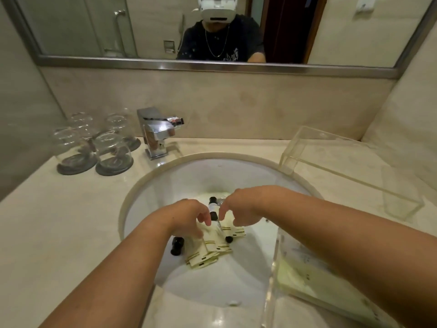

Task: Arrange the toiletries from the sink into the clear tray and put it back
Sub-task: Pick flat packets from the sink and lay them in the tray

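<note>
Cream packets with green stripes lie in a loose heap at the bottom of the white sink. Among them are small bottles: a black-capped one between my hands, a dark one to the left and a black cap to the right. My left hand reaches down with its fingers curled round the heap's upper left edge. My right hand hangs over the heap's upper right, fingers loosely curled, tips at the packets. The clear tray stands at the near right with pale packets inside.
A second clear acrylic box sits on the counter at the back right. Several upturned glasses on coasters stand at the back left beside the chrome tap. A mirror runs along the wall above.
</note>
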Demonstrator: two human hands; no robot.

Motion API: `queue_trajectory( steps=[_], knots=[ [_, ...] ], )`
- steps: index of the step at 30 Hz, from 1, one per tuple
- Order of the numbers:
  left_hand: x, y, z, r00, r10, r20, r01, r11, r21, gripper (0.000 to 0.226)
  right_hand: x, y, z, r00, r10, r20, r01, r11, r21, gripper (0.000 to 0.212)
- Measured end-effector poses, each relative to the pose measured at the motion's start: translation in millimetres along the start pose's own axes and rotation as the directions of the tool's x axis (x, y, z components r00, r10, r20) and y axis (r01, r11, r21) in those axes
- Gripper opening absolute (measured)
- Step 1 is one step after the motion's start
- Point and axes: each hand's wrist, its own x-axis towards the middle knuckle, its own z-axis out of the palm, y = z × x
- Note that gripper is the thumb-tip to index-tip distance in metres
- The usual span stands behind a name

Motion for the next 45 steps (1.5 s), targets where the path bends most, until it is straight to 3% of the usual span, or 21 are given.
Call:
queue_trajectory(
  steps=[3,7,13,18,23,30,35,39,45],
  knots=[
    [3.3,-1.5,1.1,0.998,-0.037,0.041,0.037,0.999,0.01,0.034,11.5,-8.7,-6.6,0.993,-0.018,0.117,0.027,0.997,-0.075,0.065],
    [7.8,-2.8,3.6,0.996,-0.066,0.068,0.067,0.998,-0.005,0.033,24.2,-17.3,-8.9,0.986,-0.03,0.166,0.062,0.98,-0.191,0.07],
    [16.4,0.9,9.8,0.993,-0.057,0.099,0.057,0.998,0.01,0.036,36.2,-21.7,-3.5,0.976,-0.01,0.216,0.069,0.961,-0.268,0.056],
    [17.5,1.9,8.6,0.999,-0.018,0.049,0.019,1.0,-0.024,0.023,42.5,-15.4,0.2,0.986,0.061,0.153,-0.02,0.967,-0.255,0.042],
    [13.5,1.3,1.3,0.997,0.041,-0.063,-0.045,0.996,-0.076,0.012,38.7,5.8,-0.4,0.991,0.135,-0.012,-0.136,0.986,-0.099,0.029],
    [12.6,1.9,-5.1,0.978,0.069,-0.195,-0.096,0.987,-0.128,0.003,21.4,35.9,-4.0,0.973,0.144,-0.179,-0.128,0.987,0.096,0.006],
    [5.0,4.4,-11.4,0.941,0.099,-0.324,-0.167,0.967,-0.193,0.006,4.7,50.2,-3.2,0.946,0.186,-0.264,-0.103,0.948,0.3,0.01],
    [-2.7,13.8,-15.3,0.894,0.114,-0.433,-0.249,0.931,-0.267,0.006,-12.2,56.6,-1.4,0.914,0.194,-0.355,-0.008,0.886,0.464,0.014],
    [-15.5,37.2,-17.7,0.82,0.15,-0.552,-0.343,0.902,-0.264,0.006,-38.5,53.6,1.1,0.878,0.239,-0.415,0.159,0.672,0.723,0.01]
  ],
)
